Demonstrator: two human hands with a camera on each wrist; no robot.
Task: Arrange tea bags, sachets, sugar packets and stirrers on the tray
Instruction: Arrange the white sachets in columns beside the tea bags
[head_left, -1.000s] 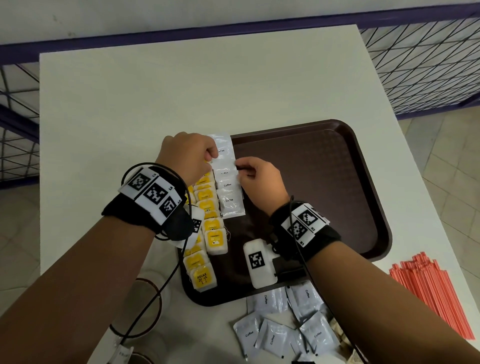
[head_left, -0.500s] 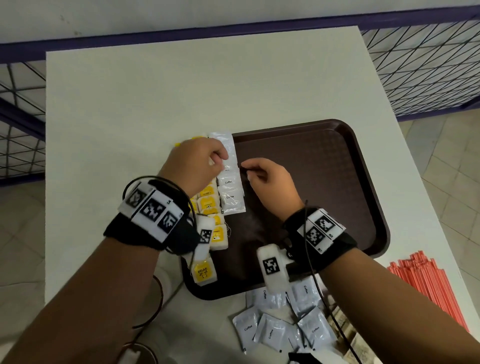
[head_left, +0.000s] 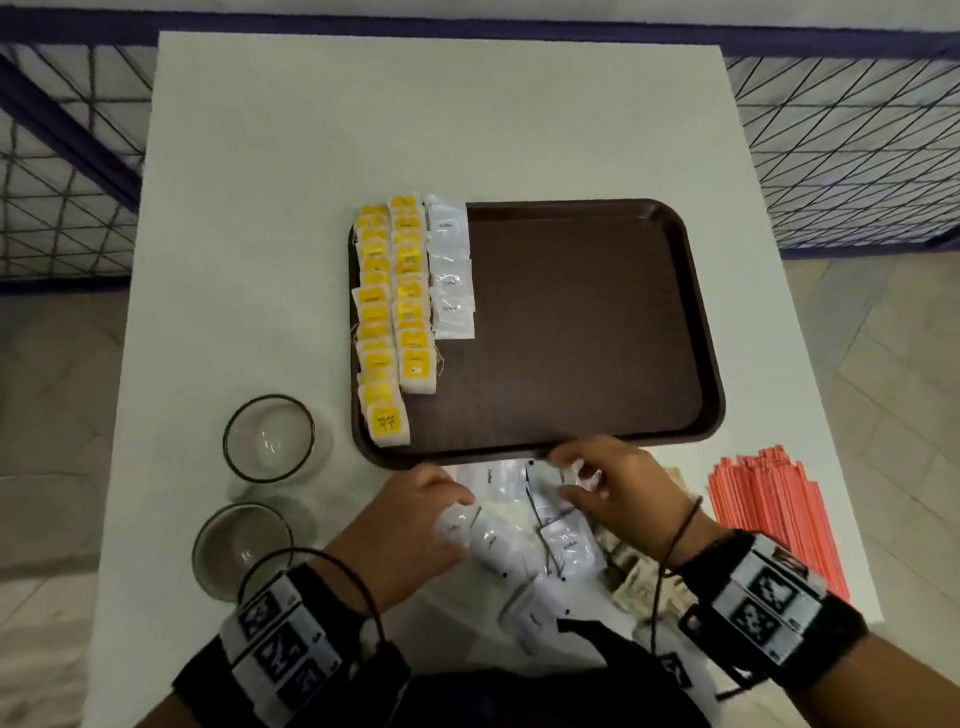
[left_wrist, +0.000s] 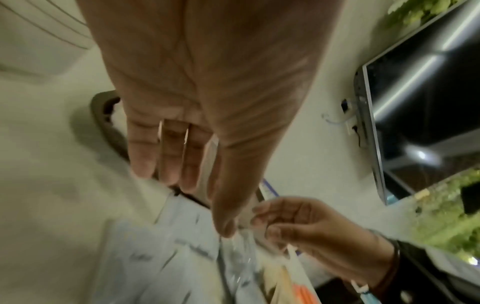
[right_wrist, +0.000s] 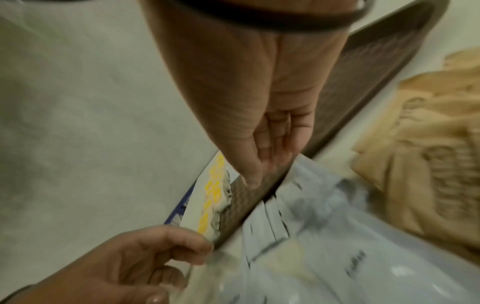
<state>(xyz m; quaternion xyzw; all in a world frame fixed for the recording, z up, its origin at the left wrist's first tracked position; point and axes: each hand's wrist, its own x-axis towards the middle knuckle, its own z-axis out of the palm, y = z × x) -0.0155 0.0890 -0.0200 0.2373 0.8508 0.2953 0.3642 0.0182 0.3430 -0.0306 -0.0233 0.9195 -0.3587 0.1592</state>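
On the brown tray (head_left: 571, 338), two columns of yellow tea bags (head_left: 395, 312) fill the left side, with a short column of white coffee sachets (head_left: 451, 270) beside them. In front of the tray lies a loose pile of white sachets (head_left: 566, 545). Both hands are in this pile. My left hand (head_left: 457, 512) pinches one white sachet (head_left: 454, 527) between thumb and fingers (left_wrist: 168, 164). My right hand (head_left: 571, 478) pinches another white sachet at the tray's near rim. Motion blur hides the exact grip. Red stirrers (head_left: 769, 509) lie on the table at the right.
Brown sugar packets (head_left: 639, 582) sit under and right of the sachet pile. Two glass bowls (head_left: 269, 439) (head_left: 241, 551) stand left of the tray's near corner. The white table (head_left: 415, 130) ends near the stirrers, with metal mesh railing beyond.
Both hands have left the sachet column on the tray and come back to the loose pile in front of it. The head view has pulled back and now shows the whole tray.
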